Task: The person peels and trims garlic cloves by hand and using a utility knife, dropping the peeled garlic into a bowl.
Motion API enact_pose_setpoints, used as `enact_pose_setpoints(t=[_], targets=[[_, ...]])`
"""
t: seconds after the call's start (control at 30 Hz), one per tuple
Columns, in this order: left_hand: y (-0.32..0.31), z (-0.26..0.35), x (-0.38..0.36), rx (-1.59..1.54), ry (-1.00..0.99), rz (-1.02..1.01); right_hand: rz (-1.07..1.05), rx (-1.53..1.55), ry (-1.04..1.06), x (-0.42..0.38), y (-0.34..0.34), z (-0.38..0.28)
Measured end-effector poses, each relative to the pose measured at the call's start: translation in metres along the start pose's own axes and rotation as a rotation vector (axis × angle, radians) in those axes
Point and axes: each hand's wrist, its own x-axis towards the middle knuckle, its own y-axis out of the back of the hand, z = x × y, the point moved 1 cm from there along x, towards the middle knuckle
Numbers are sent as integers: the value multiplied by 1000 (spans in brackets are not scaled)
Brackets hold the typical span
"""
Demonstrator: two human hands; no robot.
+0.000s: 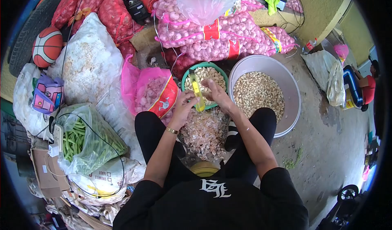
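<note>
A yellow utility knife (197, 92) is upright between my hands, over the near rim of a green basin (224, 71). My left hand (183, 107) pinches it from the left with thumb and fingertips. On the other side, my right hand (217, 94) has its fingers apart, close to the knife; whether they touch it is hard to see. Peeled garlic cloves (212, 74) fill the green basin. Below my hands, between my feet, lies a heap of garlic skins (204, 136).
To the right is a large grey tub (292, 95) of cloves. An opened pink mesh bag of garlic (149, 91) stands left. Full garlic sacks (232, 36) are stacked behind. Green beans in a plastic bag (92, 142), a cable and a basketball (47, 47) are at left.
</note>
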Motion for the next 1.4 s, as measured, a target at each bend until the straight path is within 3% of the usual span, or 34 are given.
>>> enact_pose_setpoints(t=[0.03,0.07,0.1,0.17,0.2,0.23,0.3,0.43,0.5,0.53,0.73,0.8,0.87,1.0,1.13,1.23,1.3,1.4], targets=[[2,2,-1,-2,1,-1,34,-139,26,2,9,10],[3,3,-1,-3,23,41,30,-638,229,15,33,41],[4,6,-2,-3,46,84,32,-638,229,10,32,40],[2,9,-2,-24,62,90,-65,-977,222,-6,25,43],[2,10,-2,-45,76,100,-180,-909,54,-9,27,50],[3,11,-2,-45,76,102,-183,-909,54,-9,29,54],[4,13,0,104,-34,58,-329,-1245,222,-10,28,57],[11,-5,5,135,-6,44,-200,-1112,129,1,21,41],[6,-3,3,262,-61,7,71,-403,170,0,11,31],[4,-6,3,262,-57,-1,97,-463,274,-1,7,23],[-11,-14,6,380,1,-139,87,-463,265,4,6,23],[-11,-22,12,222,-11,-125,63,-426,255,2,6,18],[-11,-22,15,276,-40,-126,17,-555,214,1,6,12],[-15,-17,15,338,-45,-135,9,-458,167,7,14,29],[-19,-9,13,247,-33,-120,130,-490,212,0,10,10],[-19,-3,12,131,100,-1,189,-443,199,-2,12,8],[-16,1,13,266,-146,35,220,-387,184,0,11,9],[-9,-4,15,336,-168,84,109,-124,141,-1,7,10]])
